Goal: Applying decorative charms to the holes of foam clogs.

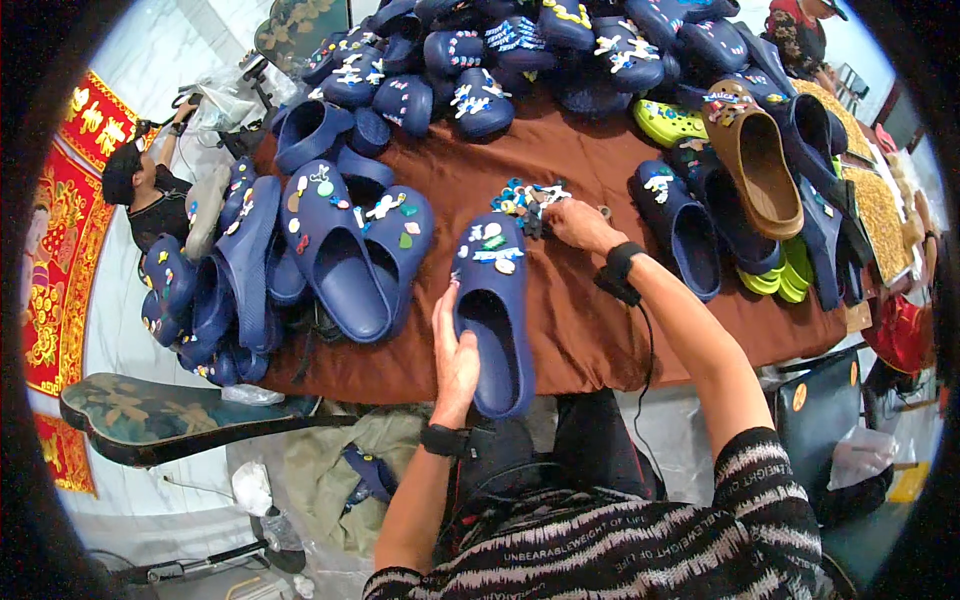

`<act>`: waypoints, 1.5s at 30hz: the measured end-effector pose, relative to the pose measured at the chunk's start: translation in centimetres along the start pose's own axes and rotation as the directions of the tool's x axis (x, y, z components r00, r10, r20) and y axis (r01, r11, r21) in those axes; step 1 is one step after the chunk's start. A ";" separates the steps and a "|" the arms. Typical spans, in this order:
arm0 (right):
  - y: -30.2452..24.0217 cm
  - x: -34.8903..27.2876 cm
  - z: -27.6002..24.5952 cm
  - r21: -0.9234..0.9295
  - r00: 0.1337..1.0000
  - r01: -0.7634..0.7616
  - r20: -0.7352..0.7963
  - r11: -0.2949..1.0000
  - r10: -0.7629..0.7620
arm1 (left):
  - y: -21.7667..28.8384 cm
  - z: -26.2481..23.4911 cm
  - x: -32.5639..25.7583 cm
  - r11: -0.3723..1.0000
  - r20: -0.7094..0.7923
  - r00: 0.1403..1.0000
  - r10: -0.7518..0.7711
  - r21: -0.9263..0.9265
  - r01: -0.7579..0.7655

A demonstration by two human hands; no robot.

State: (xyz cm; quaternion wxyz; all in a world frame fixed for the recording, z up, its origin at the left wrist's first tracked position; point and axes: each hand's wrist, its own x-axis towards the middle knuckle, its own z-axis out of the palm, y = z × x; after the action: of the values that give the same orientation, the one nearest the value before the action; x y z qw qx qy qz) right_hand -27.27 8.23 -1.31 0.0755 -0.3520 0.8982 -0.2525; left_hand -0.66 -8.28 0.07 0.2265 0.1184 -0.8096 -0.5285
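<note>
A navy clog (500,370) lies at the near edge of the table, toe pointing away, with several colourful shoe charms on its upper. My left hand (456,355) holds it by the left side, fingers along the outside and thumb toward the opening. Just beyond the toe is a small pile of shoe charms (527,203) in blue, white and dark colours. My right hand (587,226) reaches into the right side of that pile, its fingers bent together at the charms. Whatever is between those fingertips is too small to make out. Both wrists wear black bands.
Decorated navy clogs (350,270) are stacked at the left, with more heaped at the back (520,45). On the right stand navy clogs, a brown clog (765,175) and a lime-green clog (668,122). A cable hangs from my right wristband. Other people sit at far left and far right.
</note>
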 end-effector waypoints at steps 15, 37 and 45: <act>-1.6 -1.8 -1.4 0.117 0.972 0.215 -0.118 0.970 -0.201 | -1.1 0.8 0.0 0.977 -0.054 0.994 -0.099 -0.194 0.087; -7.1 -21.4 3.7 -0.074 0.704 0.696 0.265 0.714 -0.659 | -0.2 0.8 -0.9 0.989 0.002 0.995 -0.097 -0.112 0.097; -6.9 -20.1 2.1 0.251 0.759 0.557 0.232 0.792 -0.608 | 0.2 1.0 -1.9 0.999 -0.048 0.998 -0.031 -0.042 0.029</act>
State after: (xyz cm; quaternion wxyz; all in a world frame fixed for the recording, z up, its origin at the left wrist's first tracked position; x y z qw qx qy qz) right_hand -7.60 16.55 -0.48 0.1575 -0.6410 0.6968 -0.2808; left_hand 0.54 -6.60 -0.53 0.2404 0.1387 -0.7909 -0.5454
